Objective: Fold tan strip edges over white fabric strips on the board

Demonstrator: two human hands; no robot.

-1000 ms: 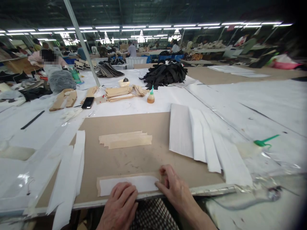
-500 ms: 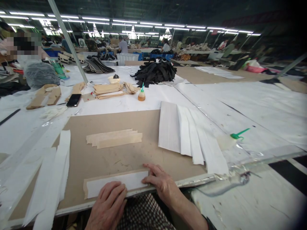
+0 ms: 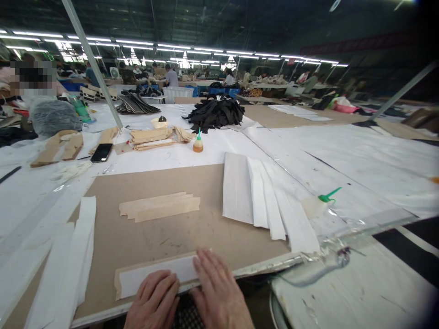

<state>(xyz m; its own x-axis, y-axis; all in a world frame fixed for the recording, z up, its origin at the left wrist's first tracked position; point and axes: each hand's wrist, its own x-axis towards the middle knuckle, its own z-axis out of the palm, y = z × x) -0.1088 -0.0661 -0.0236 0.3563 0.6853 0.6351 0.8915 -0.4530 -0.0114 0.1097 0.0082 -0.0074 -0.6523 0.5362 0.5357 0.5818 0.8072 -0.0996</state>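
A white strip [image 3: 147, 276] lies on a slightly larger tan paper strip [image 3: 117, 285] along the table's front edge. My left hand [image 3: 154, 297] rests on its lower middle, fingers side by side and slightly bent. Across the right end lies my right hand [image 3: 216, 288], fingers stretched out flat; it covers that end of both strips. Neither hand is wrapped round anything I can see. Beyond them, several overlapping tan strips [image 3: 161, 206] sit on the brown board [image 3: 164, 235].
Fanned white pieces [image 3: 236, 187] lie at right and long white strips [image 3: 75, 260] at left. A green-spouted bottle [image 3: 325, 196] stands to the right. Farther back are an amber-filled bottle [image 3: 198, 144], a phone [image 3: 102, 152], tan paper stacks [image 3: 151, 137] and a black heap [image 3: 214, 112].
My right hand has turned and laid its fingers flat over the strip's right end. My left hand stays on the strip. The whole view has shifted slightly.
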